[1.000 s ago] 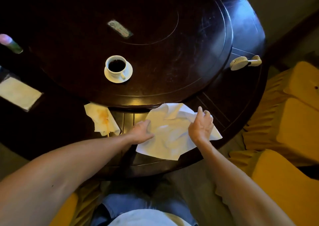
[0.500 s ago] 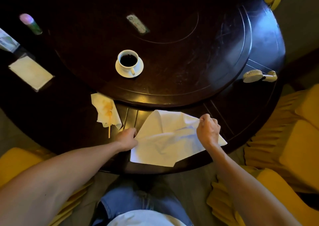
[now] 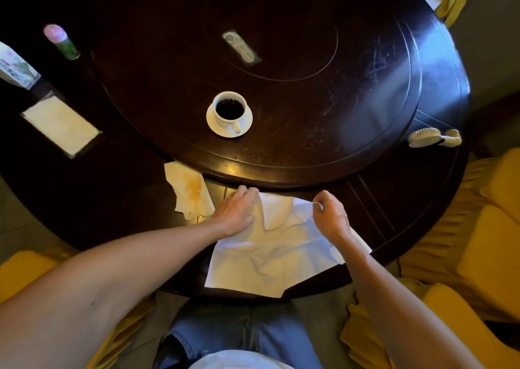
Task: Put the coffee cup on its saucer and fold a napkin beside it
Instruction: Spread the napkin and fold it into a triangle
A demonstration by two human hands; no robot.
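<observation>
While the coffee cup (image 3: 228,109) already stands on its saucer (image 3: 213,125) on the raised turntable (image 3: 365,87), filled with dark liquid and its handle turned toward the person, the first half of the task reads as done. Work in hand is the fold.

The napkin (image 3: 267,261) lies spread and creased on the table's outer ring, on the person's side of the cup and well apart from it, its near corner overhanging the table edge. A far flap is already turned over onto the sheet.

The left hand (image 3: 236,214) rests on the napkin's far left part, fingers curled down onto the cloth at the flap; whether it pinches or only presses, I cannot tell. The right hand (image 3: 330,215) has thumb and forefinger closed on the napkin's far right edge, lifted slightly off the surface.

A stained tissue (image 3: 190,191) lies just left of the napkin, on the near left of the cup. It is not the working piece.

Judgement: the next move calls for bringing the held edge over squarely, matching corners and pressing the crease flat, then moving the folded napkin up beside the saucer. Care is needed to keep it clear of the full cup.
</observation>
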